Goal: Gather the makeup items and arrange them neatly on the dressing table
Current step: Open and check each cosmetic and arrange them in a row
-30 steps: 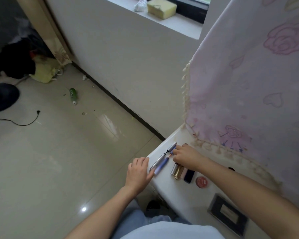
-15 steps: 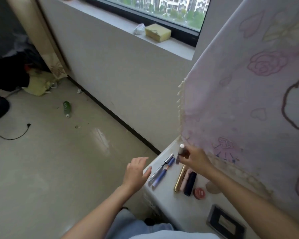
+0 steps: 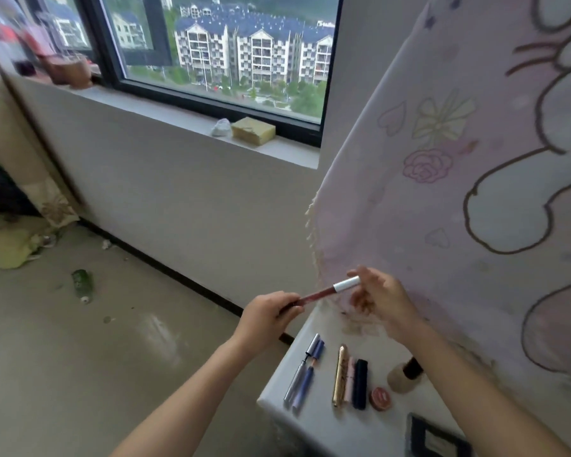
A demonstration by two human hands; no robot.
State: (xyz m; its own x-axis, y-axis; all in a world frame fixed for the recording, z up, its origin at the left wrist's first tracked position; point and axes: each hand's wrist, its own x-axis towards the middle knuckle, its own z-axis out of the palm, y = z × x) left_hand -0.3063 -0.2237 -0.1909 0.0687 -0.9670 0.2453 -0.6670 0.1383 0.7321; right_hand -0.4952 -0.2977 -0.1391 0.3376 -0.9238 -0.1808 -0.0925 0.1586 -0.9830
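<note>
The lip pencil (image 3: pixel 323 292) went up; left hand (image 3: pixel 267 316) pinches it, right hand (image 3: pixel 381 300) loose at its cap. Five sticks lie lined up at 6 o'clock on the desk (image 3: pixel 314 427); this one is left.

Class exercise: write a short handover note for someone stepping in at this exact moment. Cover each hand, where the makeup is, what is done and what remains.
Left hand: grips the dark red end of the lip pencil.
Right hand: fingers loose at its white cap, grip unclear.
On the dressing table: silver pen, blue pen, gold tube, pink tube, dark tube in a row; round red pot, brush, dark compact nearby.
Left: lay the pencil in the row.
</note>
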